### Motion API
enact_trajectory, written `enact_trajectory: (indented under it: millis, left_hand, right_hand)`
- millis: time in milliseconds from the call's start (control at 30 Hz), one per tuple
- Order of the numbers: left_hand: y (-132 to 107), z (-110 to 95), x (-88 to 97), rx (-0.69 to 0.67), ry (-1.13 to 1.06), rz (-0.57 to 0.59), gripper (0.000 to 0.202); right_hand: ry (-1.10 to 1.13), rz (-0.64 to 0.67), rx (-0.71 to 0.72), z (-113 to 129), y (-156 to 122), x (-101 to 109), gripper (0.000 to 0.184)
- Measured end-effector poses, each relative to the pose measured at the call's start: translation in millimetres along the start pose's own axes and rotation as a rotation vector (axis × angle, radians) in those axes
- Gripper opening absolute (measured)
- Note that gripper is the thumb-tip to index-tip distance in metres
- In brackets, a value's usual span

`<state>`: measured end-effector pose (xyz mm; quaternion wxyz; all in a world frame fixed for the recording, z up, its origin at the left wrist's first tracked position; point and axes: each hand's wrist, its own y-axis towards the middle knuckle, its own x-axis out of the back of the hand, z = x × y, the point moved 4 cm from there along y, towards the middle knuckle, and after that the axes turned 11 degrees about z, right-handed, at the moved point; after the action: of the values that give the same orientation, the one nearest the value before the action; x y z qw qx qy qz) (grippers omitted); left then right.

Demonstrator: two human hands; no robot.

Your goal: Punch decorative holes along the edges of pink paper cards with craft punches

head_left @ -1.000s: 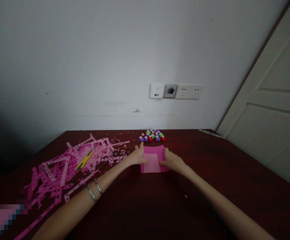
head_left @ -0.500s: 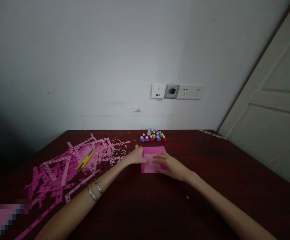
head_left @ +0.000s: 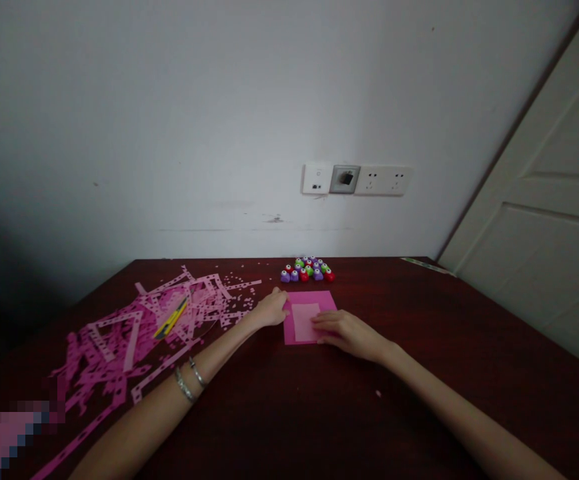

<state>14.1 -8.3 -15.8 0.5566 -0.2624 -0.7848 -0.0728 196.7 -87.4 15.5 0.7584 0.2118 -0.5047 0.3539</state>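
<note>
Pink sheet (head_left: 312, 298) is lying flat on the dark red worktop (head_left: 279, 413), toward its back edge, and paler pink paper (head_left: 304, 323) is resting on it, close to the sheet's front edge. The left hand (head_left: 272, 309) is touching the sheet's left edge with curling fingers; whether they are pinching it, I cannot tell. The right hand (head_left: 352, 333) is spreading only slightly, its nearly straight fingers lying over the paler paper's right edge. Small eyed toys (head_left: 309, 270) are standing near the worktop's back edge. Pink scraps (head_left: 132, 347) are crowding its left side, while dark wood is stretching from the right hand to its right edge.
</note>
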Motion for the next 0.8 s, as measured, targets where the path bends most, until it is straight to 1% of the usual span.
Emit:
enact_trajectory:
  millis: [200, 300, 400, 433, 500, 567, 633, 700, 800]
  left_hand:
    - [1.9, 3.9, -2.6, -0.008, -0.012, -0.014, 0.030]
    - [4.1, 7.9, -2.2, -0.025, -0.066, -0.005, 0.034]
    - [8.6, 15.7, 2.4, -0.050, -0.204, -0.002, 0.033]
    - [10.5, 20.6, 5.9, -0.033, -0.262, -0.032, 0.030]
    - [13.5, 33.1, 15.2, 0.031, -0.343, -0.153, 0.024]
    - [14.4, 45.3, 24.7, 0.087, -0.353, -0.298, 0.024]
    - [14.0, 54.4, 30.2, 0.114, -0.336, -0.395, 0.026]
    - [13.0, 60.8, 31.1, 0.127, -0.326, -0.453, 0.029]
    - [12.6, 65.0, 26.1, 0.104, -0.234, -0.505, 0.032]
  right_hand:
    - [-0.033, -0.038, 0.044, -5.6, -6.1, -3.1, 0.030]
    - [-0.020, -0.114, 0.035, -11.9, -8.1, -2.0, 0.032]
    - [0.008, -0.239, -0.054, -33.4, -8.8, 5.0, 0.029]
    - [0.007, -0.289, -0.106, -44.7, -9.1, 8.2, 0.030]
    - [-0.042, -0.378, -0.214, -70.0, -9.9, 13.4, 0.030]
    - [-0.119, -0.389, -0.266, -92.9, -8.8, 13.8, 0.031]
    - [-0.158, -0.372, -0.306, -110.9, -7.0, 10.2, 0.034]
    - [-0.149, -0.360, -0.355, -122.3, -5.5, 5.1, 0.035]
    - [-0.131, -0.372, -0.372, -127.1, -4.1, -0.2, 0.036]
